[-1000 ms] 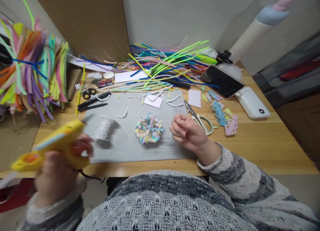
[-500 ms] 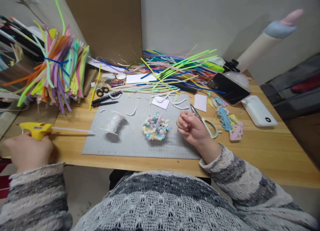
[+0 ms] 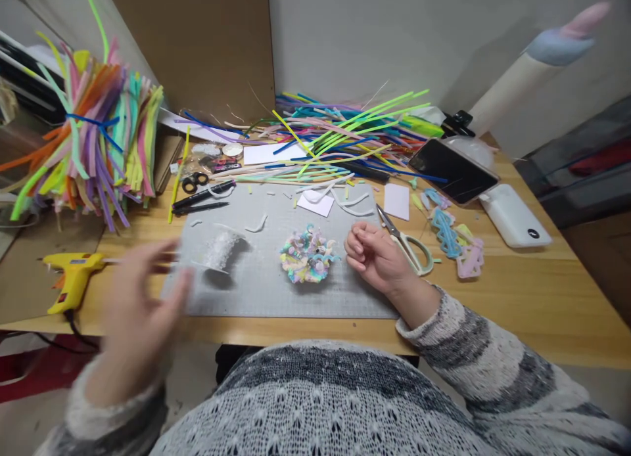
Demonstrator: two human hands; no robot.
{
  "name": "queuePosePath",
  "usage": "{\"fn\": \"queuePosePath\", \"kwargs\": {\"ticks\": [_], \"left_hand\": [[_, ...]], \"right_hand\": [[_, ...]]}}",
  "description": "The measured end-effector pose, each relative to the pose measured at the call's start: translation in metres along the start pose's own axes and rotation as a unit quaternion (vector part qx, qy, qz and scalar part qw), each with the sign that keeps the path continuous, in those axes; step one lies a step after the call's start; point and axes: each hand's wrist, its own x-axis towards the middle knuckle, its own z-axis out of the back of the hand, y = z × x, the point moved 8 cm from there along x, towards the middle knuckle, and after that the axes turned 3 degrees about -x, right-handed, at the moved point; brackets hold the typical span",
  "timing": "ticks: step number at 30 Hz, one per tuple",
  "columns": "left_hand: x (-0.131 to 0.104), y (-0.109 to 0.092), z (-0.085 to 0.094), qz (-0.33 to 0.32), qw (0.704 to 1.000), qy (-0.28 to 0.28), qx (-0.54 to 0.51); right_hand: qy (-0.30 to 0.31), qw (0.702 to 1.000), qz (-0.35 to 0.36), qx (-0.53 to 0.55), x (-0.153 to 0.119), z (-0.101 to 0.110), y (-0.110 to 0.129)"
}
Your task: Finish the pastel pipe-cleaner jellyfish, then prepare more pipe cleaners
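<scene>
My left hand point(image 3: 142, 305), blurred by motion, is in the air left of the grey cutting mat point(image 3: 266, 298), its thumb and fingers apart and nothing in it. Left of it, a yellow glue gun point(image 3: 73, 275) lies on its side, a glue stick poking out of its back. Fingers curled in, my right hand point(image 3: 377, 255) rests at the mat's right side; whatever it may hold is hidden. Just left of those fingers lies a pastel ring of frilly pipe-cleaner pieces point(image 3: 306, 257). A spool of white beaded trim point(image 3: 220, 249) lies nearer my left hand.
Scissors point(image 3: 407, 242) lie beside my right hand. Farther right are pastel zigzag pieces point(image 3: 446, 232), a phone point(image 3: 453, 172) and a white power bank point(image 3: 515, 216). Loose pipe cleaners point(image 3: 345, 134) pile along the wall; a tied bundle point(image 3: 98, 134) stands at left. Black pens point(image 3: 204, 196) lie behind the mat.
My left hand has let go of the glue gun, leaving it on the table, and has moved right toward the spool, opening. My right hand stays curled in about the same place.
</scene>
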Motion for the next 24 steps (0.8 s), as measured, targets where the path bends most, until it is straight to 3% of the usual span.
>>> {"fn": "queuePosePath", "kwargs": {"ticks": [2, 3, 5, 8, 10, 12, 18, 24], "left_hand": [[-0.008, -0.030, -0.065, 0.026, 0.975, 0.160, -0.154], [-0.011, -0.040, -0.090, 0.044, 0.953, 0.206, -0.218], [-0.009, -0.044, -0.125, 0.113, 0.912, 0.228, -0.323], [-0.003, -0.034, -0.154, 0.243, 0.842, 0.206, -0.436], [0.001, -0.033, -0.164, 0.296, 0.803, 0.202, -0.476], [0.006, -0.037, -0.168, 0.304, 0.784, 0.201, -0.503], [0.011, -0.051, -0.174, 0.240, 0.774, 0.247, -0.532], [0.005, -0.046, -0.173, 0.249, 0.774, 0.257, -0.522]], "right_hand": [[-0.020, 1.000, 0.021, -0.002, 0.001, 0.003, 0.000], [-0.032, 0.999, 0.033, -0.003, 0.000, 0.005, -0.001], [-0.059, 0.997, 0.042, 0.000, -0.001, 0.009, -0.002], [-0.084, 0.996, 0.015, 0.021, -0.003, 0.013, -0.009], [-0.095, 0.995, -0.008, 0.042, -0.005, 0.014, -0.013], [-0.105, 0.992, -0.021, 0.070, -0.005, 0.016, -0.015], [-0.107, 0.988, -0.021, 0.109, -0.003, 0.016, -0.014], [-0.093, 0.989, -0.044, 0.106, 0.000, 0.015, -0.018]]}}
